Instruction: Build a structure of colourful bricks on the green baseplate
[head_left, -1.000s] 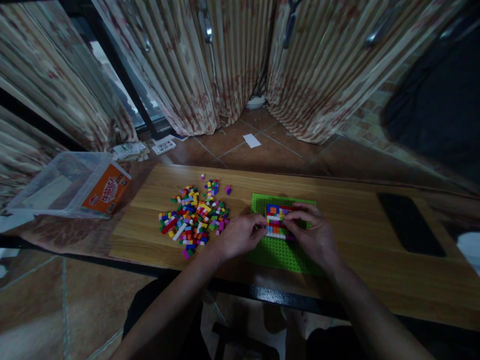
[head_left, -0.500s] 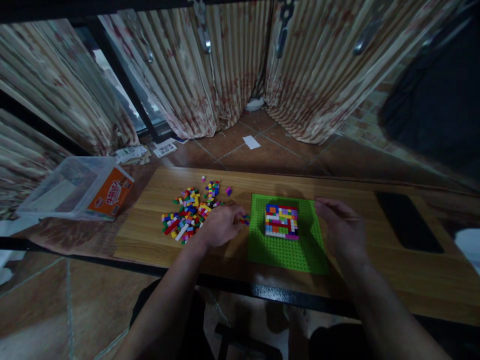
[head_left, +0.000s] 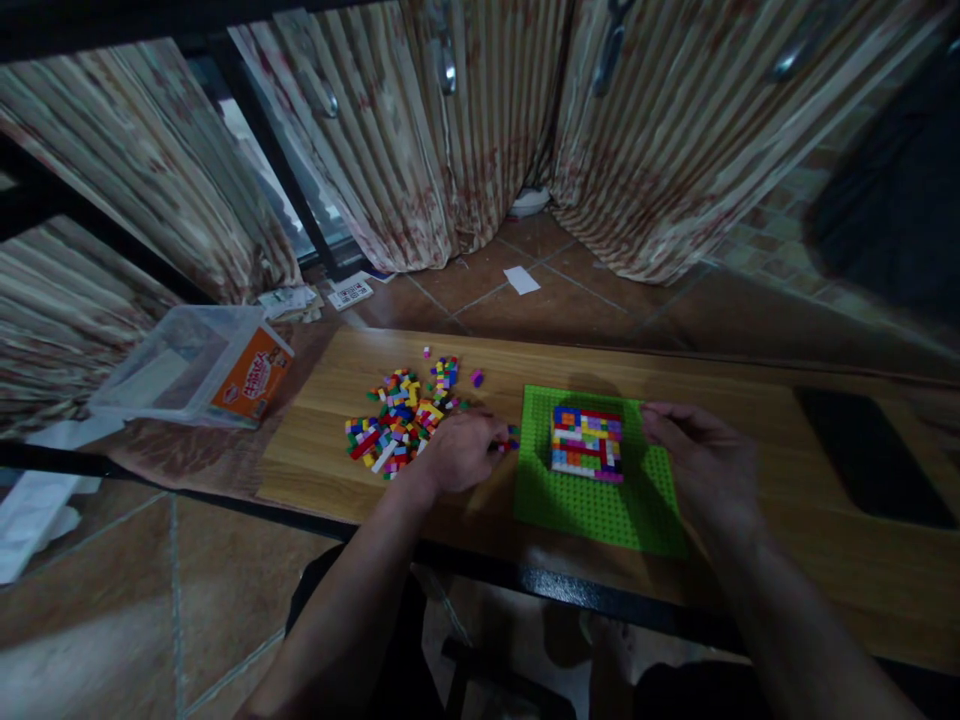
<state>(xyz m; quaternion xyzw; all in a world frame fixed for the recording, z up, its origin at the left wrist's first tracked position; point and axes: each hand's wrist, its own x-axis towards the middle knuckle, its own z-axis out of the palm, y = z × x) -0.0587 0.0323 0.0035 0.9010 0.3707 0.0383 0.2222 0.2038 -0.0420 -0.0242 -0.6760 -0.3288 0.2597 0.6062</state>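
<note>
My left hand point(head_left: 465, 450) is closed over the table between the loose bricks and the baseplate, its fingers curled around a few small dark building bricks point(head_left: 513, 438) that show at the fingertips. A heap of mixed-colour building bricks point(head_left: 397, 415) lies to its left. Right of that hand is a green studded baseplate point(head_left: 592, 525). On it sits a compact block of multicoloured bricks point(head_left: 586, 445), built roughly square. My right hand point(head_left: 709, 465) hovers at the baseplate's right edge, thumb and fingers pinched together; whatever is between them is hidden.
A clear plastic tub point(head_left: 180, 375) with an orange label lies beyond the table's left end. On the wooden table point(head_left: 315, 450), a dark flat phone-like slab point(head_left: 874, 455) rests at the right. A purple brick point(head_left: 477, 377) lies apart behind the heap. Curtains point(head_left: 495, 120) hang behind.
The whole scene has shifted right as the camera turned slightly left. Both hands stay in nearly the same places over the table, and the brick block looks unchanged.
</note>
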